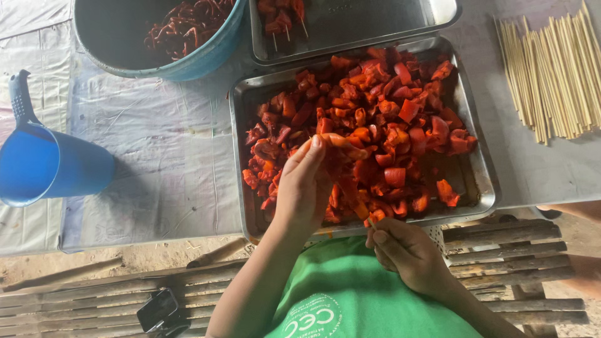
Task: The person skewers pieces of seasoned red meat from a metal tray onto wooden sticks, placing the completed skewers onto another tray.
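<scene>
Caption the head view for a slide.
Left hand and right hand thread red meat pieces onto a skewer over a metal tray.

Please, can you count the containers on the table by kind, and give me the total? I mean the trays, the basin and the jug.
Metal trays: 2, the big tray of red meat pieces and the tray behind it
Blue basin: 1
Blue jug: 1
Total: 4

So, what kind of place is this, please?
Probably a simple outdoor food-preparation spot, perhaps a street stall: a metal tray of red meat pieces, a pile of bamboo skewers, and a rough wooden bench over bare ground.
</scene>
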